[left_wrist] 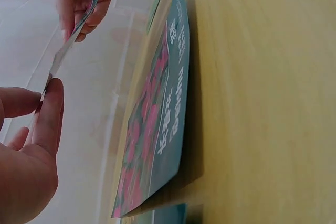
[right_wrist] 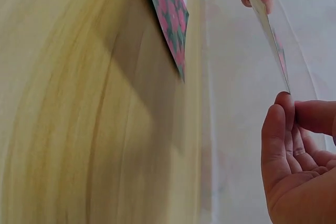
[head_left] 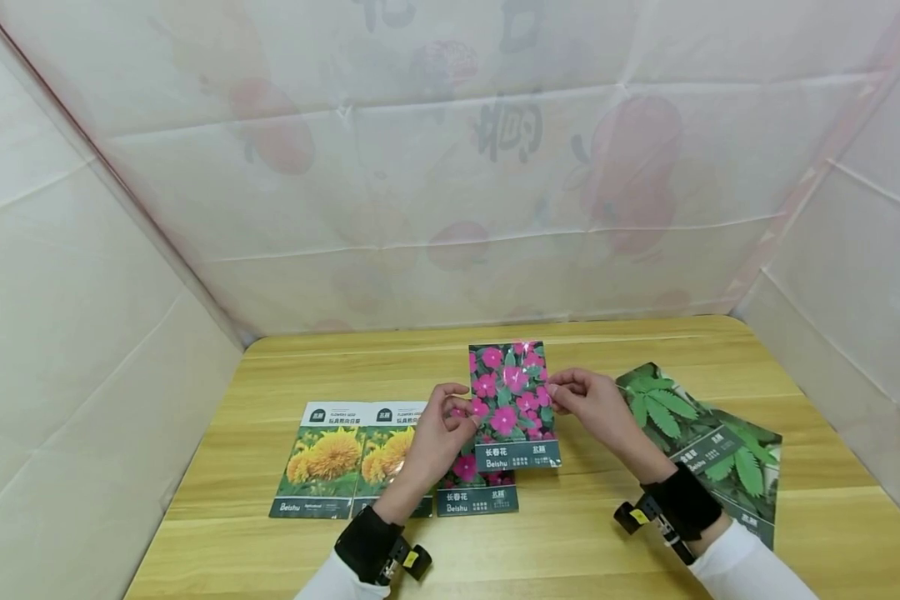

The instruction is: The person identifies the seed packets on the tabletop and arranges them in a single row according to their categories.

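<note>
Both hands hold one seed packet (head_left: 512,392) printed with pink flowers, raised above the table in the head view. My left hand (head_left: 442,429) pinches its left edge between thumb and fingers. At the opposite edge, my right hand (head_left: 588,404) pinches it the same way. In the left wrist view the raised packet shows nearly edge-on, well off the wood. A second pink-flower packet (head_left: 477,500) lies on the table below, partly covered by the raised one and the left hand. Beside it to the left are two yellow-flower packets (head_left: 322,462), the nearer one partly behind my left forearm.
Two green-leaf packets (head_left: 750,467) lie overlapping at the right, partly behind my right forearm. The wooden table (head_left: 585,542) has rounded far corners. Pale fabric walls (head_left: 390,292) stand behind and on both sides. Each wrist wears a black strap (head_left: 678,500) with a small camera.
</note>
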`<act>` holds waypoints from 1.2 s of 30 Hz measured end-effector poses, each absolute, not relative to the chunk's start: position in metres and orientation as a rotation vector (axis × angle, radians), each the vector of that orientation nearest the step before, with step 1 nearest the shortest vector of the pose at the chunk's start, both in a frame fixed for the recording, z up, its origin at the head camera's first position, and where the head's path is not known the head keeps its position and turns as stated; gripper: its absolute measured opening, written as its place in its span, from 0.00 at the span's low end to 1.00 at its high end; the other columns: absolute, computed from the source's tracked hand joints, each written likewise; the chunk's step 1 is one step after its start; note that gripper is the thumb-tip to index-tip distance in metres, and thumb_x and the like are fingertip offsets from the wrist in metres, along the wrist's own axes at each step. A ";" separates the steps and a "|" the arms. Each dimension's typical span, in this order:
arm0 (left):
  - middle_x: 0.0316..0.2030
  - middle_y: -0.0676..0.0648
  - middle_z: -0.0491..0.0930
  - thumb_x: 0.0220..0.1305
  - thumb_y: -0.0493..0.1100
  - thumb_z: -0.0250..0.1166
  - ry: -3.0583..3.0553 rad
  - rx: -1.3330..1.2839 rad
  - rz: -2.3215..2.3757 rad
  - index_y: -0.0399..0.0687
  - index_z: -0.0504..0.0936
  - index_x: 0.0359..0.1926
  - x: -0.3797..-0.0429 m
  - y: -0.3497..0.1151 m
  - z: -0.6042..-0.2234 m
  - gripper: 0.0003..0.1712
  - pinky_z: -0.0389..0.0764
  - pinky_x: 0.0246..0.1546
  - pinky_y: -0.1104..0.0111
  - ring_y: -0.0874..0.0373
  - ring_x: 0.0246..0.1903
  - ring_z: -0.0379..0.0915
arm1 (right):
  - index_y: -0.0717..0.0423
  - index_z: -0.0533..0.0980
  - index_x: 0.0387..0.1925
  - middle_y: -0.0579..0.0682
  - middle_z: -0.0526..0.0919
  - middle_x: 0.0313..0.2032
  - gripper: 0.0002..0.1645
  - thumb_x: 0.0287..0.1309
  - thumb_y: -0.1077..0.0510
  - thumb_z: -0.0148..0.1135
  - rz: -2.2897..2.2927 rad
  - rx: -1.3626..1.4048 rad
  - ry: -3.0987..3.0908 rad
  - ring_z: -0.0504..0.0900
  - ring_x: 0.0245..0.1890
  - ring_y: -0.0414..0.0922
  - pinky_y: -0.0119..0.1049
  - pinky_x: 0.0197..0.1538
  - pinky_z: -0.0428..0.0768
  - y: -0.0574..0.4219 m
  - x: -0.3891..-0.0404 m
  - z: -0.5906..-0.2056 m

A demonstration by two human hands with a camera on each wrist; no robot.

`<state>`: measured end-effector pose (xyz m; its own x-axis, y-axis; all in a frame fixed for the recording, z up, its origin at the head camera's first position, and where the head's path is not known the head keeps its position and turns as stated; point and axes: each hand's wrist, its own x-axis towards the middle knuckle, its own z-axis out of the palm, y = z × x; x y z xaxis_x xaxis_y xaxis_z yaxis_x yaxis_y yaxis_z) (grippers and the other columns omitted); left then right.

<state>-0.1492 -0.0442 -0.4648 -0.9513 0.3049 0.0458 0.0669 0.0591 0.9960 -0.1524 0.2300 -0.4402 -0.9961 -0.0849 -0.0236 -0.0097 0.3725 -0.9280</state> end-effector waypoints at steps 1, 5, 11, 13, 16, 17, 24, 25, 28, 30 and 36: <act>0.48 0.38 0.79 0.71 0.34 0.64 2.147 0.389 2.001 0.39 0.66 0.67 -0.149 -0.044 -0.465 0.27 0.78 0.33 0.70 0.52 0.33 0.79 | 0.67 0.79 0.55 0.58 0.87 0.40 0.18 0.75 0.57 0.61 -1.728 -0.089 2.541 0.87 0.41 0.53 0.51 0.49 0.88 0.231 -0.152 -0.440; 0.50 0.39 0.80 0.73 0.37 0.64 2.142 0.412 1.982 0.38 0.67 0.68 -0.148 -0.046 -0.465 0.26 0.86 0.40 0.63 0.51 0.36 0.83 | 0.70 0.78 0.56 0.60 0.87 0.41 0.18 0.75 0.58 0.61 -1.775 -0.087 2.502 0.87 0.39 0.47 0.47 0.49 0.88 0.235 -0.149 -0.440; 0.54 0.37 0.79 0.77 0.40 0.61 2.145 0.479 1.999 0.36 0.66 0.69 -0.148 -0.053 -0.471 0.26 0.86 0.51 0.51 0.45 0.45 0.84 | 0.69 0.76 0.60 0.60 0.86 0.46 0.21 0.76 0.56 0.60 -1.784 -0.037 2.468 0.86 0.42 0.45 0.47 0.53 0.87 0.246 -0.143 -0.441; 0.54 0.35 0.78 0.77 0.41 0.60 2.173 0.514 2.013 0.38 0.67 0.68 -0.149 -0.056 -0.473 0.24 0.86 0.49 0.51 0.42 0.47 0.83 | 0.69 0.75 0.61 0.60 0.86 0.48 0.22 0.77 0.55 0.59 -1.769 -0.024 2.472 0.86 0.43 0.45 0.46 0.53 0.87 0.250 -0.142 -0.443; 0.56 0.35 0.77 0.79 0.47 0.59 2.195 0.575 2.032 0.39 0.67 0.68 -0.151 -0.062 -0.481 0.25 0.86 0.49 0.52 0.40 0.49 0.81 | 0.71 0.74 0.61 0.62 0.85 0.49 0.24 0.77 0.56 0.59 -1.763 -0.016 2.479 0.86 0.43 0.44 0.44 0.53 0.88 0.256 -0.140 -0.446; 0.56 0.36 0.77 0.79 0.50 0.59 2.206 0.578 2.029 0.39 0.66 0.68 -0.153 -0.063 -0.485 0.27 0.87 0.49 0.55 0.42 0.50 0.81 | 0.72 0.74 0.61 0.62 0.85 0.49 0.24 0.77 0.56 0.59 -1.756 -0.012 2.486 0.86 0.43 0.44 0.44 0.52 0.88 0.259 -0.140 -0.447; 0.59 0.38 0.76 0.79 0.54 0.59 2.156 0.493 2.038 0.38 0.65 0.70 -0.155 -0.070 -0.484 0.32 0.84 0.55 0.54 0.47 0.57 0.79 | 0.72 0.76 0.59 0.60 0.86 0.46 0.20 0.77 0.59 0.58 -1.680 0.021 2.530 0.86 0.41 0.44 0.42 0.49 0.89 0.270 -0.134 -0.454; 0.59 0.36 0.76 0.80 0.50 0.58 2.141 0.461 2.038 0.37 0.65 0.69 -0.152 -0.070 -0.473 0.28 0.83 0.56 0.51 0.43 0.58 0.78 | 0.72 0.76 0.59 0.59 0.87 0.45 0.20 0.77 0.59 0.58 -1.670 0.022 2.535 0.86 0.41 0.44 0.41 0.48 0.89 0.272 -0.133 -0.455; 0.59 0.29 0.74 0.80 0.39 0.57 2.116 0.402 2.026 0.36 0.67 0.67 -0.144 -0.069 -0.447 0.21 0.81 0.58 0.47 0.36 0.59 0.76 | 0.72 0.77 0.56 0.56 0.87 0.41 0.18 0.76 0.59 0.59 -1.641 0.040 2.541 0.86 0.39 0.45 0.40 0.45 0.89 0.275 -0.131 -0.459; 0.59 0.28 0.74 0.79 0.34 0.57 2.117 0.423 2.036 0.36 0.67 0.67 -0.144 -0.070 -0.446 0.20 0.81 0.58 0.48 0.34 0.59 0.75 | 0.72 0.78 0.55 0.55 0.87 0.39 0.17 0.76 0.61 0.59 -1.626 0.061 2.543 0.85 0.37 0.46 0.39 0.43 0.89 0.277 -0.131 -0.463; 0.58 0.38 0.77 0.80 0.48 0.57 2.183 0.617 2.069 0.36 0.65 0.69 -0.161 -0.076 -0.502 0.27 0.84 0.55 0.57 0.49 0.56 0.79 | 0.74 0.78 0.54 0.55 0.87 0.37 0.17 0.73 0.63 0.60 -1.596 0.118 2.534 0.85 0.37 0.47 0.35 0.40 0.89 0.278 -0.129 -0.473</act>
<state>-0.1612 -0.0765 -0.5021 -0.9168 0.3330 0.2203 0.2379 0.0123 0.9712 -0.1293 0.2782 -0.4731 -0.9865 -0.0106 -0.1636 0.1430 0.4324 -0.8903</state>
